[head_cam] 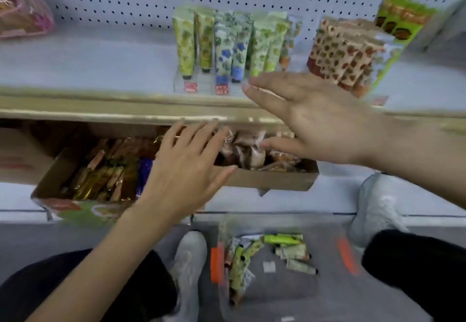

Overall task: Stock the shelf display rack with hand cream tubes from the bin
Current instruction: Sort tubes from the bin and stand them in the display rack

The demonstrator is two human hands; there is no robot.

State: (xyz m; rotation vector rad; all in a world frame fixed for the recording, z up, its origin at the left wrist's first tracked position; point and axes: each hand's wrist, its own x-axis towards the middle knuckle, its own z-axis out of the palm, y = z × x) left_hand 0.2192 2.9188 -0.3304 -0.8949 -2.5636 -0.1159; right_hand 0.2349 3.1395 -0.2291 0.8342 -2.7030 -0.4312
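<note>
Tubes [238,268] loose in bin [327,301], upright in rack [204,81]

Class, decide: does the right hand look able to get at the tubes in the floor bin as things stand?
Probably yes: the right hand is empty, the bin shows no lid, and the tubes lie uncovered inside.

Your display rack [201,84] is a clear holder with red labels on its front, standing on the upper shelf [88,69]. It holds hand cream tubes upright, caps down, in close rows: yellow-green floral tubes [186,44] at the left, blue floral tubes [229,49] in the middle, light green tubes [264,49] at the right. Your bin [223,294], clear with orange latches, sits on the floor [37,236]. Loose tubes [239,266] lie flat inside it, pointing various ways.
</note>
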